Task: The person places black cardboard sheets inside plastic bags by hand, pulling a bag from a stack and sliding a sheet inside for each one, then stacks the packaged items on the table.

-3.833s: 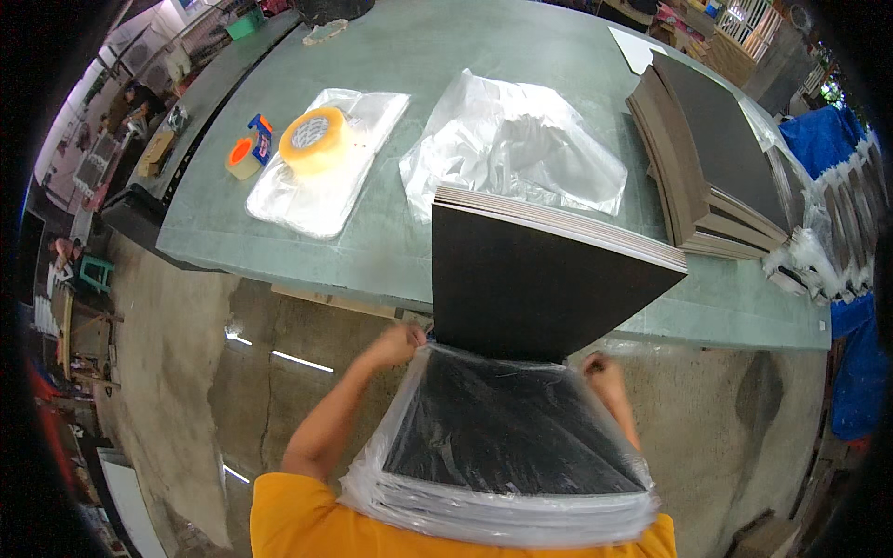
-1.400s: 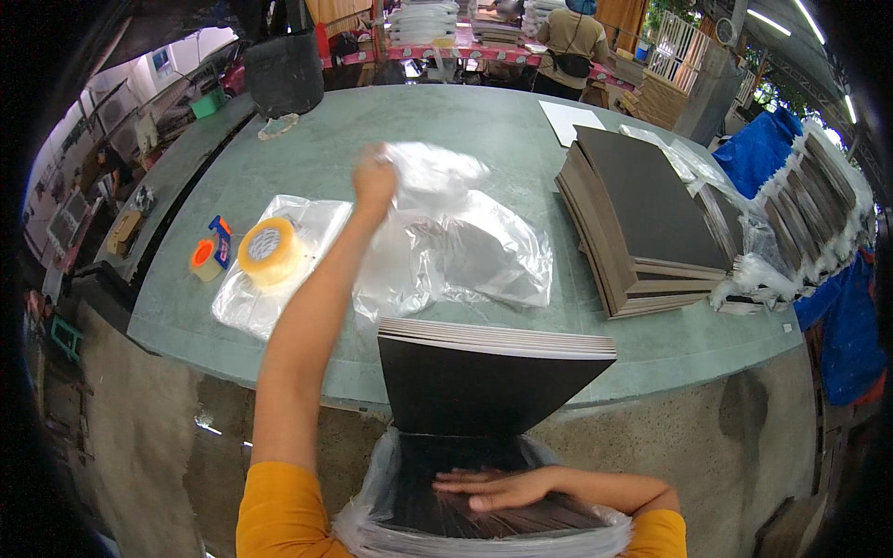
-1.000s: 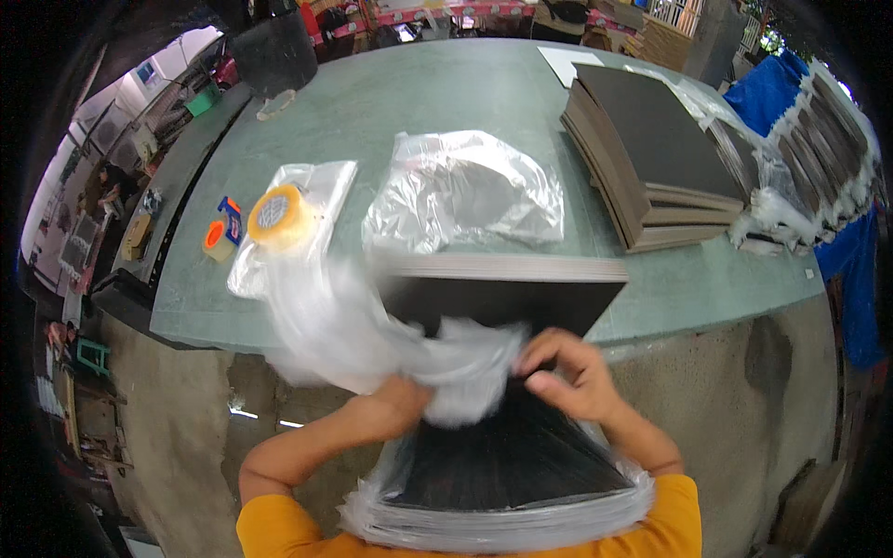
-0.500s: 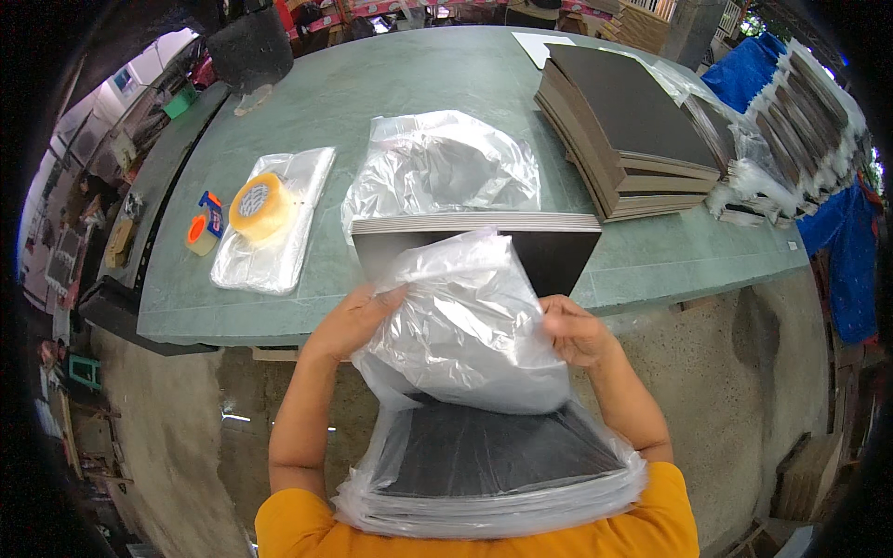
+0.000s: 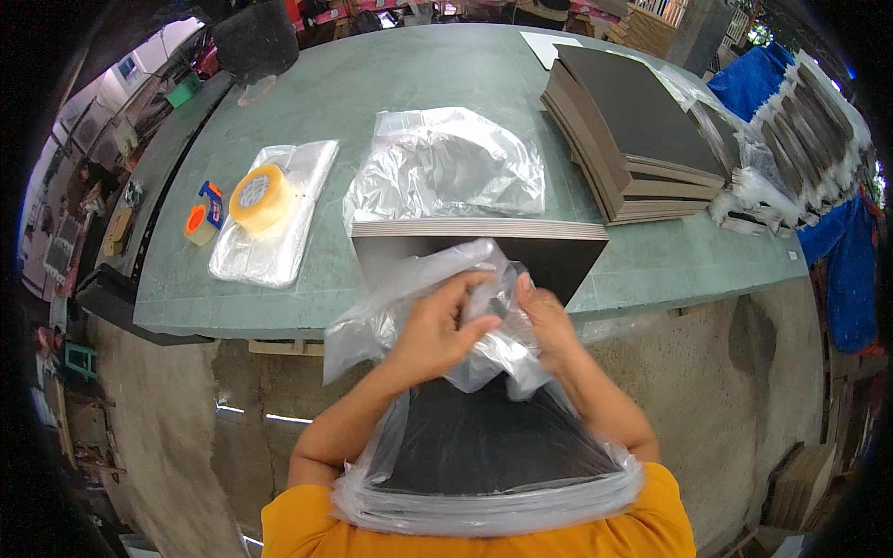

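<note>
Between my hands a clear plastic bag (image 5: 372, 321) is bunched up above my lap. My left hand (image 5: 437, 335) is closed on its middle, thumb and fingers curled round the film. The bag's right side is gathered in my right hand (image 5: 551, 330), thumb pointing up; some of its fingers are hidden. Just beyond the bag, a stack of black boards (image 5: 558, 265) with pale edges sits at the table's near edge. Nearer my body lie black boards in clear plastic (image 5: 484, 442), several layers deep.
On the green table (image 5: 446, 70) lie a loose plastic sheet (image 5: 437, 167), a pile of flat bags (image 5: 284, 237) with a tape roll (image 5: 260, 200) on top, and an orange-and-blue tape dispenser (image 5: 202, 221). A tall board stack (image 5: 642, 112) and wrapped bundles (image 5: 809, 130) stand right.
My hands have come closer together, the left moving right and the right moving slightly left. The bag, spread out before, is now crumpled between them, with a loose flap hanging left.
</note>
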A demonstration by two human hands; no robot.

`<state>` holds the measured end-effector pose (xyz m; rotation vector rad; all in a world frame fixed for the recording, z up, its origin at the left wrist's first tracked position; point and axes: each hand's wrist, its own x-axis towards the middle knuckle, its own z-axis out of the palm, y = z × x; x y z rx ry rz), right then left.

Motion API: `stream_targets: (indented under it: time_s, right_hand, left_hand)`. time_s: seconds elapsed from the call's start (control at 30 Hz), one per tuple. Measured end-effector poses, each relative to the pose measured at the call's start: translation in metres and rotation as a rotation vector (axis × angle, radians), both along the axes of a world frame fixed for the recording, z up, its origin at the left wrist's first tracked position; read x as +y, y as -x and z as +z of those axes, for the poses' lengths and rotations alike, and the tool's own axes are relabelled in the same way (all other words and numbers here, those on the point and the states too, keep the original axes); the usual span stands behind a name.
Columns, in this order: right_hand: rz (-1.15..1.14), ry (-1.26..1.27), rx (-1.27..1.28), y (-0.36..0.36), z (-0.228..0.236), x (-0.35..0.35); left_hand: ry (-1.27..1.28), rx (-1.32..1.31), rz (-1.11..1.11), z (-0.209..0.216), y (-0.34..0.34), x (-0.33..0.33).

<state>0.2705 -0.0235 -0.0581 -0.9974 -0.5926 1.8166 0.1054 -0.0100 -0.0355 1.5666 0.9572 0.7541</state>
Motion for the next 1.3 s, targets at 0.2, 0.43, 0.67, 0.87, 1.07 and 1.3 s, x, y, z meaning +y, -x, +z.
stream_targets:
  time_s: [0.2,0.43,0.67,0.87,1.07,1.3]
  right_hand:
    - [0.106,-0.336,-0.056,-0.016,-0.002,0.006]
    - [-0.541,-0.103,0.224,-0.109,-0.001,-0.018]
    - [0.254,-0.211,-0.065,-0.057,0.002,-0.024]
    - [0.165,-0.224,0.343,0.001,-0.004,-0.012]
    - [-0.002,-0.315,0.091,-0.076,0.004,-0.023]
    - [0.282,-0.316,-0.130,-0.038,0.011,-0.015]
  left_hand:
    - [-0.352,-0.081,-0.093,-0.009,-0.008,0.006]
    - [-0.042,0.469,0.526,-0.144,0.214,-0.021]
    - [-0.302,0.003,0.881,-0.022,0.137,-0.005]
    - [-0.134,0.107,-0.195,0.032,0.009,-0.010]
    - [0.245,0.437,0.567,-0.065,0.137,-0.008]
    - [-0.215,-0.304,0.623,-0.012,0.109,-0.006]
